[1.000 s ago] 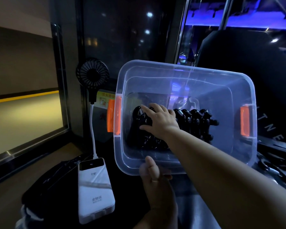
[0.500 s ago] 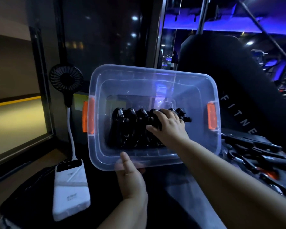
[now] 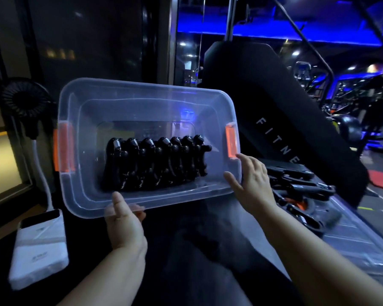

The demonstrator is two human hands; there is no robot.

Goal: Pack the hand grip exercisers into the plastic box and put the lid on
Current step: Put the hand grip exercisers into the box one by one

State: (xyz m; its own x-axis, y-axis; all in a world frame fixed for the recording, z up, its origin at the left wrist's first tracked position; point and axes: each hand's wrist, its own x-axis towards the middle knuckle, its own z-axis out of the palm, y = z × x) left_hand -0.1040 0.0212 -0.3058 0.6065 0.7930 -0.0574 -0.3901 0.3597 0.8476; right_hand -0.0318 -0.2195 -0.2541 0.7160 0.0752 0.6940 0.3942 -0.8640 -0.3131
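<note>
Blue-lit gym (image 3: 352,96), dark surface (image 3: 86,228), left hand (image 3: 124,226) gripping clear box (image 3: 142,102) rim, right hand (image 3: 252,184) spread loose beside it

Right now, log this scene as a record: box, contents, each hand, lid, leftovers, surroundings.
box: clear plastic box, tilted toward the camera
contents: row of black hand grip exercisers along its bottom
left: left hand grips the near rim
right: right hand open at the box's right end, by an orange latch
lid: not on the box
leftovers: loose exercisers piled to the right
surroundings: white power bank, small fan
</note>
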